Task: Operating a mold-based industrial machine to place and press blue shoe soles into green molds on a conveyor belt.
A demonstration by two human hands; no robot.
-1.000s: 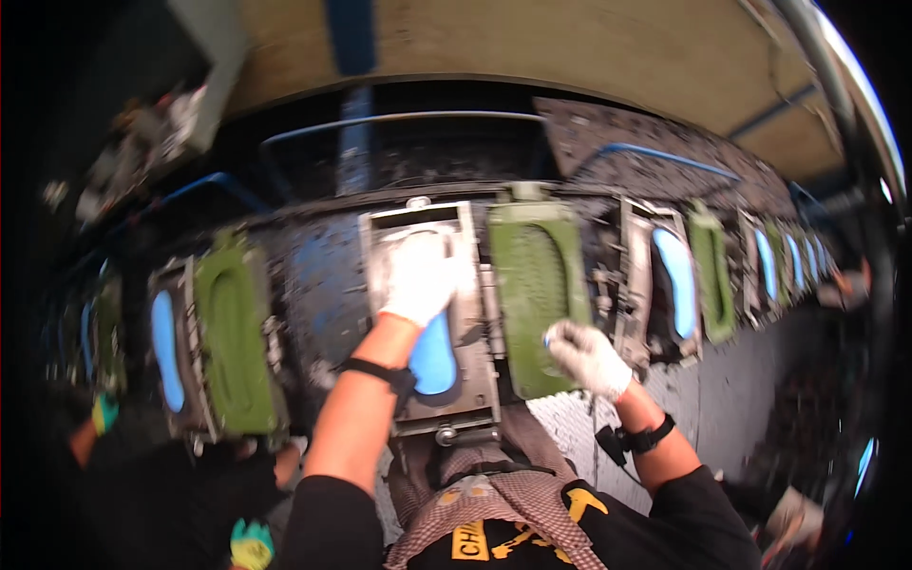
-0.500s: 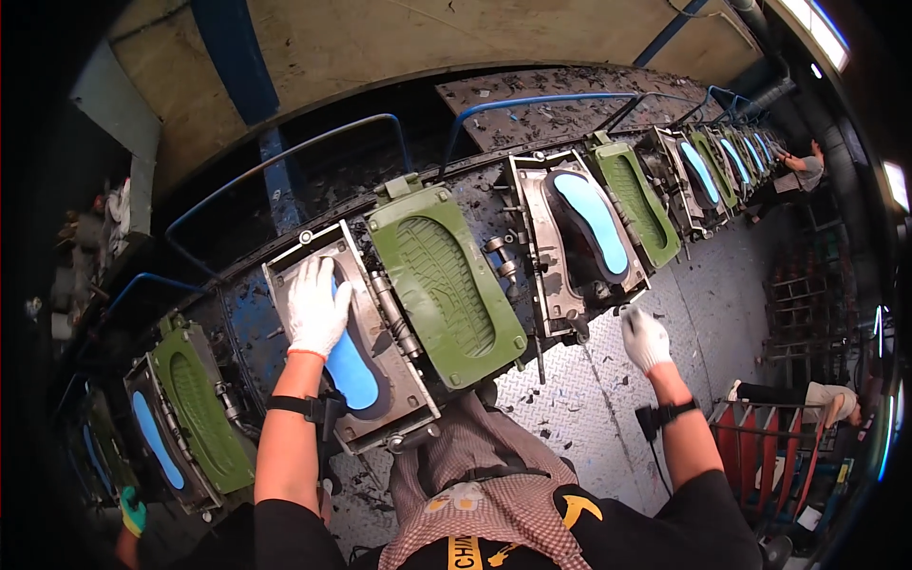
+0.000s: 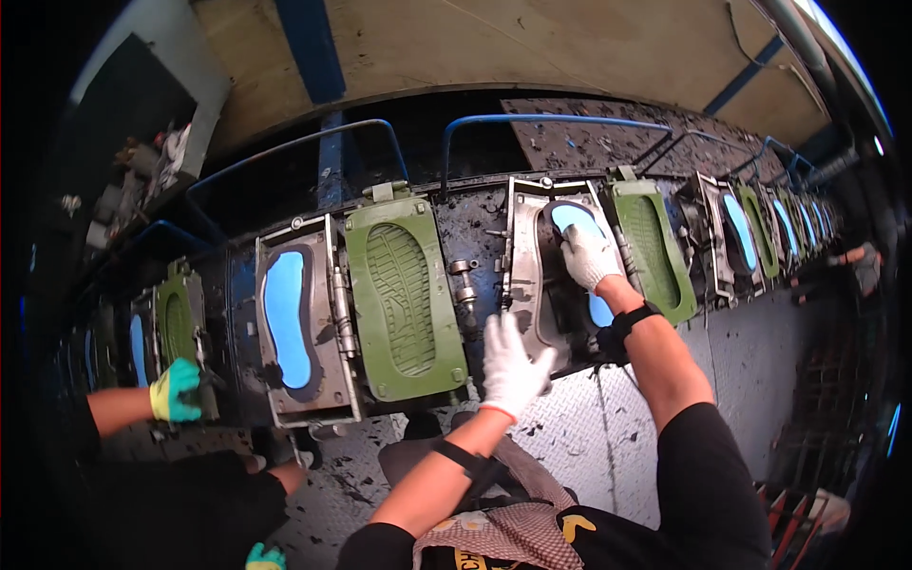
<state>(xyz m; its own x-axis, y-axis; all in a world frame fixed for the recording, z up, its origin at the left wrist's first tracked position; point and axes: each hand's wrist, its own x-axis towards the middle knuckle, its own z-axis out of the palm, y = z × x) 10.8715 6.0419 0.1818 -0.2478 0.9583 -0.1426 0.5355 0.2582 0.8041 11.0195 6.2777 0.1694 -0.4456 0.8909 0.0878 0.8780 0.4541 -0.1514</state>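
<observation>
My right hand (image 3: 589, 258), in a white glove, has its fingers bent against a shoe sole (image 3: 573, 217) with a blue face and dark rim. That sole lies over the right part of a grey metal mould (image 3: 528, 328), leaving some of the hollow on the left bare. My left hand (image 3: 513, 368), also white-gloved, is held at this mould's lower left corner, fingers spread and holding nothing. To its left, another blue-faced sole (image 3: 288, 313) lies in a second mould (image 3: 331, 404), beside a green lid (image 3: 404, 380) with a tread pattern.
More moulds with green lids (image 3: 649, 223) run along the line both ways. At the left a co-worker's hand in a yellow-green glove (image 3: 178, 391) is near a mould. Blue rails (image 3: 560, 120) stand behind, and dark scraps lie on the metal plate floor (image 3: 579, 418).
My left hand has left the sole in the left mould and moved right. My right hand has moved up onto the right mould's sole. A co-worker's gloved hand has come closer at the left.
</observation>
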